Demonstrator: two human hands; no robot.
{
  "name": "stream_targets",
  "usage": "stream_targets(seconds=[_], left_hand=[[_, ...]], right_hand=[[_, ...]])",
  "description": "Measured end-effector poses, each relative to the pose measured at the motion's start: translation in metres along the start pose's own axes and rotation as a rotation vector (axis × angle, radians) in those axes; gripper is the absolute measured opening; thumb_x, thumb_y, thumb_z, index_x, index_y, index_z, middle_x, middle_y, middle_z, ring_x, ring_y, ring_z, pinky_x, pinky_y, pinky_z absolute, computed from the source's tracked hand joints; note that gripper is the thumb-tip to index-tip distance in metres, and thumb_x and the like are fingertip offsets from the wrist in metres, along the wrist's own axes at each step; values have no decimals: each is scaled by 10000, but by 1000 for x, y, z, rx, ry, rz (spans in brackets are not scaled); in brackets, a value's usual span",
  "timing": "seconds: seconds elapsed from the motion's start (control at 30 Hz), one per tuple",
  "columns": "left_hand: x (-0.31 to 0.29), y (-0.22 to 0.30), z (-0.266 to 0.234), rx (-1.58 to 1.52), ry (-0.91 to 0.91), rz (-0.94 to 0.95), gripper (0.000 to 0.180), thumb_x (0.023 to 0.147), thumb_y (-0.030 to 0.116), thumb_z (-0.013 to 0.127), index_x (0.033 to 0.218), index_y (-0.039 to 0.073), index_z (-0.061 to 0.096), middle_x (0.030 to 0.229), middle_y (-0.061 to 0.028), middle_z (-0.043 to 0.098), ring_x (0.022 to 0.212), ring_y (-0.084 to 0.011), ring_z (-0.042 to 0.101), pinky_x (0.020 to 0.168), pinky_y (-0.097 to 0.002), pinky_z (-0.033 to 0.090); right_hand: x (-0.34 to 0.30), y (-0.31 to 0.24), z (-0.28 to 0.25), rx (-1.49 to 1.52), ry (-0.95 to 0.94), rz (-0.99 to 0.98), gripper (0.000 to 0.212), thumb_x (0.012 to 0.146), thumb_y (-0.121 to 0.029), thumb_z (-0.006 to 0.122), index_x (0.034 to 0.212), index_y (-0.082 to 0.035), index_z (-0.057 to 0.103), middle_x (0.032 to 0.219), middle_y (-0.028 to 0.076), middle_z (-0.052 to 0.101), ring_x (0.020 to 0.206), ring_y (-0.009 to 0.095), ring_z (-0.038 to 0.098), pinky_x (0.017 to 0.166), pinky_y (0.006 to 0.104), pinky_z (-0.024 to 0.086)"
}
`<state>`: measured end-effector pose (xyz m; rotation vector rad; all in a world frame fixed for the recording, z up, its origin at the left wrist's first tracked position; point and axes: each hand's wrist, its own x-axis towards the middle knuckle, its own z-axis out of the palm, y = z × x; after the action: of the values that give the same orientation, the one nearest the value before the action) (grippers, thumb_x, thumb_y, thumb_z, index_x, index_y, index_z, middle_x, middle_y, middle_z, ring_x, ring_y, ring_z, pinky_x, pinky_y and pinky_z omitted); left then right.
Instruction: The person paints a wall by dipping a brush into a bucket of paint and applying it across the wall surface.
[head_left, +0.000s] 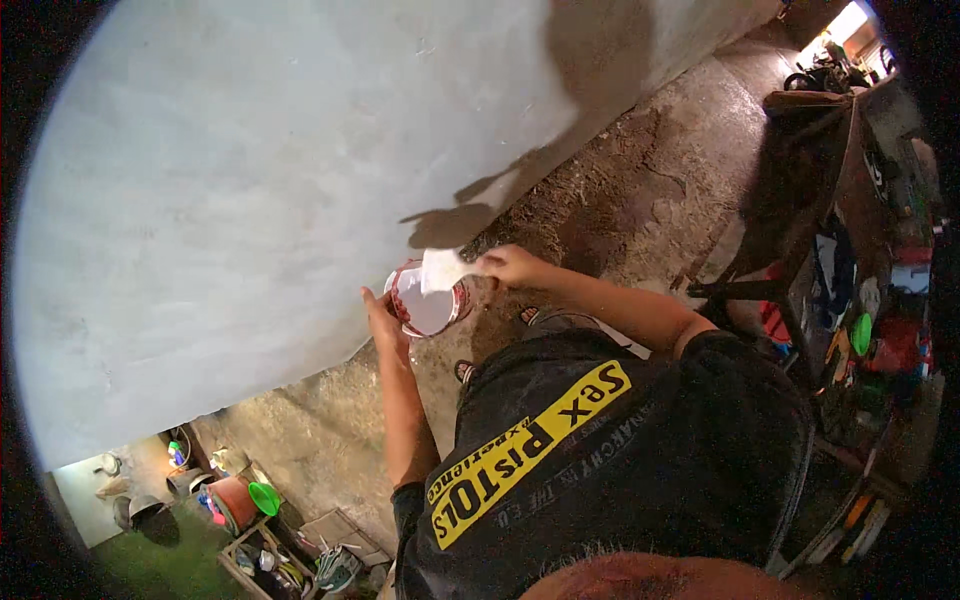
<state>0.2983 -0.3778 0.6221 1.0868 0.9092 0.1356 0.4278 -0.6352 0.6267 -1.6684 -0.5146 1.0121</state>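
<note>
My left hand is closed round the side of a small round paint pot with reddish smears on its rim and wall. White paint shows inside it. In the fingers of my right hand is a white, flat, broad-ended paintbrush. Its wide end is over the pot's far rim; whether it touches the rim or the paint I cannot tell. The exact make of its end is hidden under white. Both hands are close to the lower edge of a pale wall.
Brown, rough dirt runs along the wall's foot on the concrete floor. At the lower left are a wooden crate of odds and ends and a green bowl. A dark rack with clutter stands at the right. A motorcycle is far off.
</note>
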Motion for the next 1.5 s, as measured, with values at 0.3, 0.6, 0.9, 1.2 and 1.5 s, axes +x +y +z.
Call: stream_targets(seconds=[0.3,0.6,0.9,1.2,1.5], left_hand=[[-1,-21,18,-211,105,-47,564,885,576,385,781,44,543,575,-2,449,500,-122,412,478,-264,348],[-30,-24,-20,-231,270,-5,434,851,542,466,710,133,496,556,32,427,499,-110,412,468,-250,315],[-45,-44,-76,-309,334,50,432,829,527,514,776,99,535,546,37,397,467,-109,382,434,-245,298],[-56,-40,-73,-272,408,52,448,821,528,468,774,86,524,586,6,464,507,-130,426,477,-267,339],[-56,-40,-64,-354,387,14,417,867,471,451,760,70,490,620,-13,458,551,-153,446,524,-275,367]], right_hand=[[0,-19,-120,371,295,57,216,955,-216,433,1074,-39,465,769,33,550,587,74,455,461,229,365],[63,-40,-177,265,649,18,253,907,-262,501,1043,-49,502,705,-10,526,554,74,435,452,232,367],[27,-192,-219,152,712,-339,250,911,-253,510,972,-12,542,688,-20,494,515,57,401,442,209,326],[50,-147,-214,365,578,-505,203,938,-262,473,1009,-83,537,658,-50,452,521,33,367,439,191,294],[109,68,-184,363,679,112,310,917,-349,499,975,-56,585,703,-19,521,546,92,444,458,265,361]])
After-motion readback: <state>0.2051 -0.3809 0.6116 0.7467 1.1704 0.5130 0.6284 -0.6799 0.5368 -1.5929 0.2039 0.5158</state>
